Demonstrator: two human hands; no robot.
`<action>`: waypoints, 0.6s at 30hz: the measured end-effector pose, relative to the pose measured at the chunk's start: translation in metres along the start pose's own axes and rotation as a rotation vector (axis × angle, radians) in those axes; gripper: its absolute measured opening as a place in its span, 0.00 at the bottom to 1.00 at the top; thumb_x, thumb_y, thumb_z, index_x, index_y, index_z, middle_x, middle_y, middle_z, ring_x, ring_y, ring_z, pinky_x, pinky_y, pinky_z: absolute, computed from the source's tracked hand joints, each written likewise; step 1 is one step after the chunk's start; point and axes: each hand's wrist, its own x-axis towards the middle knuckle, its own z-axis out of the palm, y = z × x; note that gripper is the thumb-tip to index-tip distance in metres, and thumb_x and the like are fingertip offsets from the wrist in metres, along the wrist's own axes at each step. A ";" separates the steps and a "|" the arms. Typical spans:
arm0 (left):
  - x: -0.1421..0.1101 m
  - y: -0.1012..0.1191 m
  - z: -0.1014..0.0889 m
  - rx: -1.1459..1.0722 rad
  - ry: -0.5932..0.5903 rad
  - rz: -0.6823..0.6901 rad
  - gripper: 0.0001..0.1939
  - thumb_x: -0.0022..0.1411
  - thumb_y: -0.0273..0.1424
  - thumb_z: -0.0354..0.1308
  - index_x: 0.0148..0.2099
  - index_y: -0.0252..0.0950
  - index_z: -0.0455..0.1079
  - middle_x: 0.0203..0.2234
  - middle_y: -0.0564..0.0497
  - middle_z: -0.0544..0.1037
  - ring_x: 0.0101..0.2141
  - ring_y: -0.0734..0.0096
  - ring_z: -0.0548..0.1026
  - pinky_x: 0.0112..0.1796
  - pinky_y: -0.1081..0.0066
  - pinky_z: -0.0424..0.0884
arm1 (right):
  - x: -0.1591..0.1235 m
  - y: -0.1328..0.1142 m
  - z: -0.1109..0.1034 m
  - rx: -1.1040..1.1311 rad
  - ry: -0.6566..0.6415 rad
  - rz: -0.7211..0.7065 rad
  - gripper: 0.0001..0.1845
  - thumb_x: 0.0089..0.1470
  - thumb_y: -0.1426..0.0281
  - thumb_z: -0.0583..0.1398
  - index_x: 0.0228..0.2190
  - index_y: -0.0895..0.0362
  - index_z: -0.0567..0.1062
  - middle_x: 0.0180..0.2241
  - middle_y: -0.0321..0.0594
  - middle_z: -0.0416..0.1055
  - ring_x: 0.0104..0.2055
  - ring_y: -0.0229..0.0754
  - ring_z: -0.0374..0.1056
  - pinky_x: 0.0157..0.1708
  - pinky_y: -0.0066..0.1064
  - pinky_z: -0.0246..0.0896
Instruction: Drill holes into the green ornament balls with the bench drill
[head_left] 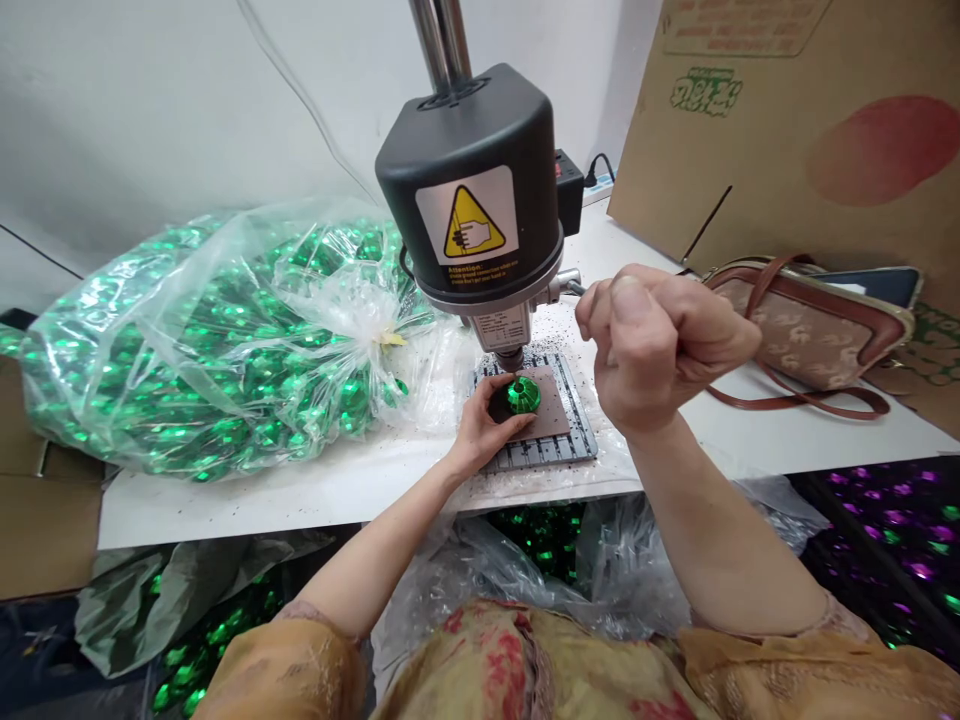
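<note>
A small black bench drill press [480, 180] stands on the white table [300, 490]. Under its chuck a shiny green faceted bead [523, 394] sits on a brown pad [551, 405] laid on the slotted base plate [559, 450]. My left hand [487, 420] pinches the green bead and holds it in place on the pad. My right hand [660, 345] is raised beside the drill head, its fingers wrapped in a fist round the metal feed lever [574, 287].
A large clear plastic bag of green beads [217, 340] lies at the left. A brown handbag [817, 325] and a cardboard box [787, 130] are at the right. More bags of green and purple beads [892, 520] sit below the table edge.
</note>
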 end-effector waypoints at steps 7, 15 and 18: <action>-0.001 -0.001 -0.001 0.021 0.000 0.010 0.30 0.54 0.40 0.72 0.55 0.39 0.67 0.52 0.43 0.76 0.54 0.55 0.75 0.55 0.56 0.71 | -0.008 0.007 -0.005 0.072 -0.016 -0.130 0.26 0.55 0.74 0.57 0.17 0.57 0.46 0.14 0.28 0.43 0.15 0.29 0.42 0.15 0.30 0.43; 0.000 -0.002 0.000 0.001 -0.002 0.006 0.31 0.54 0.40 0.72 0.56 0.38 0.67 0.53 0.42 0.76 0.55 0.54 0.74 0.55 0.56 0.71 | -0.010 0.009 -0.010 0.105 -0.065 -0.175 0.24 0.51 0.77 0.57 0.17 0.56 0.46 0.16 0.28 0.47 0.15 0.28 0.47 0.16 0.30 0.48; 0.000 -0.002 0.000 -0.002 0.002 0.012 0.30 0.54 0.41 0.72 0.55 0.38 0.67 0.52 0.42 0.76 0.54 0.54 0.75 0.55 0.56 0.71 | -0.017 0.014 -0.014 0.097 -0.076 -0.186 0.24 0.51 0.77 0.57 0.17 0.56 0.46 0.15 0.28 0.47 0.14 0.28 0.46 0.16 0.30 0.49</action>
